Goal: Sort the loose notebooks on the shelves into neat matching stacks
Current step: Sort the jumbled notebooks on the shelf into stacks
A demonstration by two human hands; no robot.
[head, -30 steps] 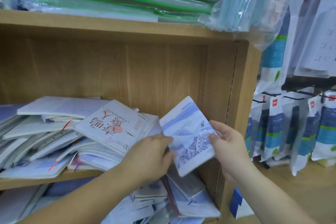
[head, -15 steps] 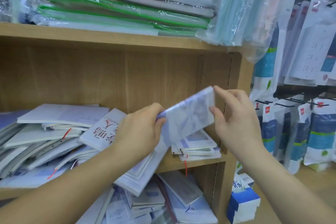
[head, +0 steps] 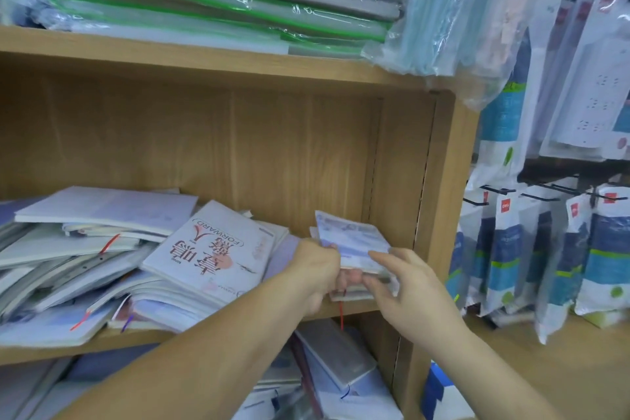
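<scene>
Two hands meet on one small stack [head: 353, 239] of blue-and-white notebooks. It sits on the middle shelf [head: 143, 339], just to the right of the white FORWARD notebook [head: 214, 249]. We see the left hand [head: 315, 269] at the side of the stack nearer that notebook, its grip curled round the stack's left edge with the fingertips tucked under the front. The right hand [head: 405, 286] takes the far side, with its thumb lying across the top cover and its fingers bent against the front edges, so this grip too is closed on the stack. The top notebook of the stack tilts up a little at the back.

The FORWARD notebook lies upside down to us and slanted, resting on a loose heap [head: 68, 266] of pale notebooks that spreads to its left and beneath it, with some spines askew and orange ribbons poking out. A red ribbon [head: 341, 315] hangs over the shelf edge, below and to the right of the FORWARD notebook, under the stack. More notebooks [head: 341, 358] lie jumbled on the shelf beneath it. Above it, plastic-wrapped folders [head: 221, 0] with green edges lie piled on the upper board. Well to its right, past the bookcase wall [head: 439, 181], we see hanging packets [head: 545, 249] in blue and white.
</scene>
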